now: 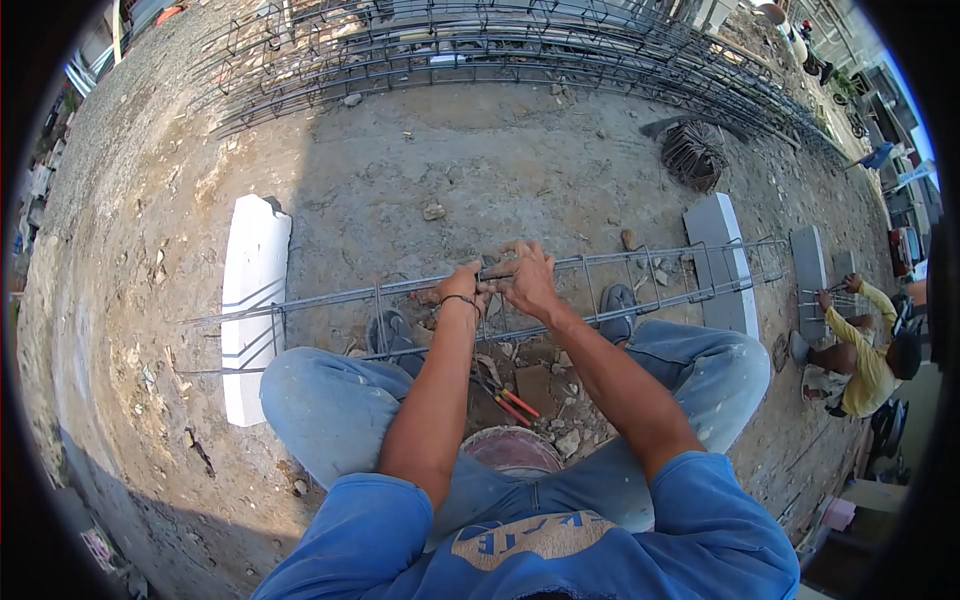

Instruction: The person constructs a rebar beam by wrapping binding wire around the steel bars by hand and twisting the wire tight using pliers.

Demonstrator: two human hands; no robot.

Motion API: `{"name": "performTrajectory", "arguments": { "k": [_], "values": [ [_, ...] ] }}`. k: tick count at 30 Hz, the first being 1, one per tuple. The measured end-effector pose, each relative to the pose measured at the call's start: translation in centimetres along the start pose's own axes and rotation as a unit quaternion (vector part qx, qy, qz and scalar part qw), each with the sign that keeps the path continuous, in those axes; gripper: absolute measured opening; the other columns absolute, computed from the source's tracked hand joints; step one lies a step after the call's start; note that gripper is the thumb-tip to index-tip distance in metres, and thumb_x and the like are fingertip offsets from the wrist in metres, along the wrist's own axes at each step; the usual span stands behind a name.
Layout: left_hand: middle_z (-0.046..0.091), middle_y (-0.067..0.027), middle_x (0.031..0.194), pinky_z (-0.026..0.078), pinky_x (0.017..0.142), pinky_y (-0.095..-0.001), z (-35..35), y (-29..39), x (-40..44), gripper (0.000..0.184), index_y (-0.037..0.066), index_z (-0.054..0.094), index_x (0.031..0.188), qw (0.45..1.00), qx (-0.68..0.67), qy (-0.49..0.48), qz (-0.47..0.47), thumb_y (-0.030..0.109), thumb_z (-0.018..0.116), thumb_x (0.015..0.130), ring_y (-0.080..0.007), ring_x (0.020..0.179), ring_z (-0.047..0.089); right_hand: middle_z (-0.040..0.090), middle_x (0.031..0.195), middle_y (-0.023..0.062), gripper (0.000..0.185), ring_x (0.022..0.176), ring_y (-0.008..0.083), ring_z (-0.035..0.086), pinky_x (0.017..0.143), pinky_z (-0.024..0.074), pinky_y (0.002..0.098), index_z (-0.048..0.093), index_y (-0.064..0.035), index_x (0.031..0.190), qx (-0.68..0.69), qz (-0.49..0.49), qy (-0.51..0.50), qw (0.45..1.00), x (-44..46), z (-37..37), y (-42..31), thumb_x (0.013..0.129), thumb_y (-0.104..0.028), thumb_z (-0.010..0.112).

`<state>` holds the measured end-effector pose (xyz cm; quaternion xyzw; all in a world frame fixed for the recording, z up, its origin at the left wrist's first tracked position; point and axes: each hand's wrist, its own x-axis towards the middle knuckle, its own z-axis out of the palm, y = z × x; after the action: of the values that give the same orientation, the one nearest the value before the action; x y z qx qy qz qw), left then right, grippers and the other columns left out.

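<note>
A long, narrow rebar cage (620, 318) with square stirrups lies crosswise before me, propped on two pale blocks. My left hand (460, 290), a dark band at its wrist, is closed at the cage's far bar beside a stirrup. Right next to it, my right hand (528, 282) grips the same bar from above with bent fingers. The hands almost touch, and their fingertips partly hide the spot between them. Below the cage, pincers (516, 406) with red and yellow handles lie on the ground between my feet.
The left block (240, 390) and right block (712, 262) bear the cage. Several finished cages (480, 45) are stacked at the back. A bundle of dark wire or rods (694, 155) stands back right. A co-worker (868, 365) in yellow handles bars at right. A round bucket (512, 450) is beneath me.
</note>
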<state>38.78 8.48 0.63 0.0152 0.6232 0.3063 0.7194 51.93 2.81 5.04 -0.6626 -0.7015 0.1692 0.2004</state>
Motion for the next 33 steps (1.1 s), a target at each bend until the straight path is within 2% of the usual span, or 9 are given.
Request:
{"name": "performTrajectory", "arguments": {
  "k": [3, 7, 9, 15, 19, 25, 28, 30, 33],
  "values": [
    [0.053, -0.0098, 0.067, 0.033, 0.035, -0.0303, -0.1, -0.1, 0.2, 0.018, 0.003, 0.053, 0.099, 1.0, -0.004, 0.006, 0.006, 0.015, 0.065, 0.092, -0.0199, 0.044, 0.052, 0.067, 0.114, 0.0122, 0.046, 0.114, 0.0332, 0.059, 0.093, 0.0413, 0.0479, 0.071, -0.0124, 0.113, 0.07, 0.074, -0.038, 0.994, 0.9, 0.5, 0.6, 0.07, -0.023, 0.083],
    [0.05, -0.0077, 0.065, 0.032, 0.035, -0.0298, -0.1, -0.2, 0.5, 0.013, 0.005, 0.054, 0.094, 1.0, 0.005, 0.003, 0.001, 0.014, 0.063, 0.093, -0.0165, 0.042, 0.045, 0.07, 0.105, 0.018, 0.055, 0.101, 0.0366, 0.066, 0.086, 0.0484, 0.0474, 0.066, -0.0081, 0.118, 0.067, 0.034, -0.1, 0.992, 2.5, 0.0, 2.0, 0.069, -0.022, 0.084],
    [0.049, -0.0068, 0.064, 0.031, 0.035, -0.0297, 0.2, -0.1, 0.4, 0.012, 0.006, 0.054, 0.093, 1.0, 0.004, 0.012, 0.002, 0.014, 0.062, 0.093, -0.0154, 0.042, 0.043, 0.069, 0.099, 0.0216, 0.056, 0.097, 0.0427, 0.065, 0.081, 0.0509, 0.049, 0.064, -0.0032, 0.11, 0.012, 0.028, -0.128, 0.991, 2.9, -0.9, 1.5, 0.068, -0.034, 0.085],
    [0.051, -0.0053, 0.064, 0.029, 0.036, -0.0289, 0.0, -0.6, 1.7, 0.014, 0.008, 0.058, 0.097, 0.999, -0.02, 0.036, -0.016, 0.018, 0.065, 0.092, -0.014, 0.043, 0.043, 0.069, 0.103, 0.019, 0.043, 0.098, 0.0419, 0.064, 0.082, 0.0513, 0.0492, 0.066, -0.0048, 0.108, -0.08, 0.007, -0.113, 0.99, 2.8, 0.2, 0.7, 0.075, -0.031, 0.077],
    [0.053, -0.0094, 0.063, 0.03, 0.035, -0.0349, 0.0, -0.2, 0.2, 0.02, -0.001, 0.055, 0.091, 0.998, -0.035, 0.038, 0.019, 0.006, 0.072, 0.083, -0.0181, 0.039, 0.047, 0.069, 0.102, 0.0153, 0.036, 0.099, 0.0394, 0.065, 0.081, 0.0513, 0.0493, 0.067, -0.0053, 0.103, -0.127, -0.017, -0.135, 0.982, 2.8, 1.8, 1.5, 0.078, -0.031, 0.072],
    [0.054, -0.0092, 0.06, 0.029, 0.035, -0.0354, 0.2, -0.9, 1.3, 0.02, -0.002, 0.056, 0.089, 0.996, -0.063, 0.05, 0.041, 0.006, 0.073, 0.082, -0.0188, 0.039, 0.047, 0.071, 0.098, 0.0124, 0.023, 0.093, 0.0309, 0.066, 0.072, 0.0503, 0.0457, 0.071, -0.0099, 0.097, -0.162, -0.227, -0.132, 0.951, 5.0, 1.3, 3.2, 0.082, -0.026, 0.069],
    [0.054, -0.0093, 0.069, 0.03, 0.037, -0.0325, -0.2, -0.8, 1.5, 0.017, 0.001, 0.058, 0.093, 0.998, -0.05, 0.032, 0.018, 0.009, 0.071, 0.085, -0.0174, 0.044, 0.047, 0.071, 0.095, 0.0112, 0.023, 0.088, 0.0303, 0.066, 0.074, 0.0495, 0.043, 0.07, -0.0043, 0.094, -0.105, -0.237, -0.162, 0.952, 7.1, 0.1, 3.9, 0.078, -0.022, 0.071],
    [0.054, -0.0094, 0.078, 0.032, 0.039, -0.03, 0.0, -0.5, 0.6, 0.017, 0.003, 0.059, 0.098, 0.999, -0.033, 0.019, -0.005, 0.012, 0.07, 0.088, -0.0161, 0.05, 0.046, 0.072, 0.091, 0.0131, 0.019, 0.082, 0.0282, 0.066, 0.072, 0.0498, 0.0398, 0.072, -0.0023, 0.091, 0.131, -0.078, -0.363, 0.919, 9.1, -0.4, 5.2, 0.078, -0.016, 0.072],
    [0.054, -0.0102, 0.079, 0.031, 0.039, -0.0306, 0.2, -0.2, 0.1, 0.021, 0.003, 0.057, 0.103, 0.999, -0.014, 0.05, 0.002, 0.011, 0.069, 0.088, -0.0172, 0.051, 0.046, 0.072, 0.087, 0.016, 0.015, 0.076, 0.0258, 0.065, 0.071, 0.0494, 0.0389, 0.072, 0.0, 0.086, 0.21, -0.051, -0.366, 0.905, 10.2, 0.3, 6.9, 0.078, -0.013, 0.072]
  ]
}}
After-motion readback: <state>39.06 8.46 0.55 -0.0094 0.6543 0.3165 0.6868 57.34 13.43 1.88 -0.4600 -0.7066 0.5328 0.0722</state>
